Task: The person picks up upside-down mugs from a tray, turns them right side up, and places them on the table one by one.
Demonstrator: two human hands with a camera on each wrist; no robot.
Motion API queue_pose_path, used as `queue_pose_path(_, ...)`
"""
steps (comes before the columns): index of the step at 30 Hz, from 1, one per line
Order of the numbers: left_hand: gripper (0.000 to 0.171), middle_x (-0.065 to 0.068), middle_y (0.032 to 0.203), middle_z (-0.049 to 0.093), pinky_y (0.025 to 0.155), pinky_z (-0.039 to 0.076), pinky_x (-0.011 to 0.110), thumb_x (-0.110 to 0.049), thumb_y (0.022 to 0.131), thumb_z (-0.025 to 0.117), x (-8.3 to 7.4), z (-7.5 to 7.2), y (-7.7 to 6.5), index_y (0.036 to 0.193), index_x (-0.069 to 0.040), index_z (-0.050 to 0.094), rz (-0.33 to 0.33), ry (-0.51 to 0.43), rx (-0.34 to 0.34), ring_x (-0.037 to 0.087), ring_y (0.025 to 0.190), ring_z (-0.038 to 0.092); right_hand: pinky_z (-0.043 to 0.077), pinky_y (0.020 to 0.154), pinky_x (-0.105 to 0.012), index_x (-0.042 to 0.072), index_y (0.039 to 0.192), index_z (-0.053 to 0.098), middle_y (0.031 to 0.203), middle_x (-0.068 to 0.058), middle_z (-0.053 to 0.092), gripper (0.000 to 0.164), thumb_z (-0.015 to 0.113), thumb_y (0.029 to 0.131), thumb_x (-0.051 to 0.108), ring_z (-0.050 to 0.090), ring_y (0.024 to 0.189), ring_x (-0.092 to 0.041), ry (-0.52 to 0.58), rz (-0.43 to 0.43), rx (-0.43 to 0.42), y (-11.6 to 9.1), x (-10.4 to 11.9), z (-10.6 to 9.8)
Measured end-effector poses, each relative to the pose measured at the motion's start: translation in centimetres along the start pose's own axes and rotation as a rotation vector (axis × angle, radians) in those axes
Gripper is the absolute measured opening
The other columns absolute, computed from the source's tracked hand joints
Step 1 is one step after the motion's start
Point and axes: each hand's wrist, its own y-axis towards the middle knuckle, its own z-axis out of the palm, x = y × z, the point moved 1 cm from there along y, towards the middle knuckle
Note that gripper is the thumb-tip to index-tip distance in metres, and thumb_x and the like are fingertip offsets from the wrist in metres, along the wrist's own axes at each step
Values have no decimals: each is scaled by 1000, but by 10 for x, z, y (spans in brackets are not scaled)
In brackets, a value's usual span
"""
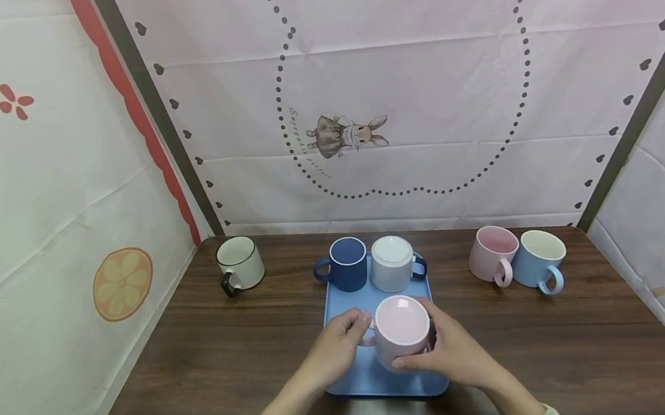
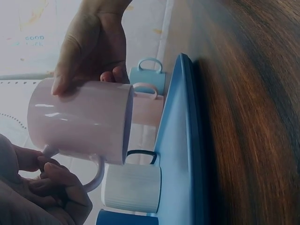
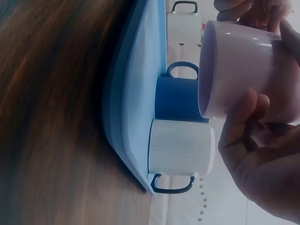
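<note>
A pale pink mug is held upside down over the front half of a blue tray. With thumb and fingers, my left hand pinches its handle. My right hand grips the mug's body from the opposite side, thumb toward me. In both wrist views the mug's open rim faces the tray, with a gap between them. At the tray's far end stand a dark blue mug and a white mug with a dark handle, side by side; the white one is bottom up.
Back left on the wooden table is a white mug with a black rim and handle. Toward the back right, a pink mug and a light blue mug stand close together. A printed cloth hangs behind.
</note>
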Motion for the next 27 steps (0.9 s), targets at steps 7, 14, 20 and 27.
queue_pose_path(7,43,2,83,52,63,37,30,-39,110,46,1,-2,0,90,-5,62,26,8,1,17,77,46,55,97,-33,23,143,51,133,-2,65,84,96,72,32,64,116,-24,-29,-31,-38,-1,2,1)
queue_pose_path(14,38,8,102,63,57,45,28,-43,110,46,8,-7,-1,110,-9,63,-25,-62,3,17,67,54,55,96,-31,24,142,52,133,-1,65,82,95,73,32,63,115,-23,-36,-42,-57,-2,2,0)
queue_pose_path(20,58,6,74,53,50,45,29,-59,107,41,15,-10,1,111,-4,59,-64,-20,-70,16,55,50,55,94,-30,29,138,55,126,4,67,84,99,67,33,65,110,-17,-63,-93,-131,-3,3,-2)
queue_pose_path(27,81,7,79,59,44,46,28,-73,103,29,23,-11,0,118,-2,63,-150,-59,63,16,50,48,54,95,-30,32,139,55,125,8,67,85,100,66,32,65,110,-13,-96,-152,-169,-3,5,-2)
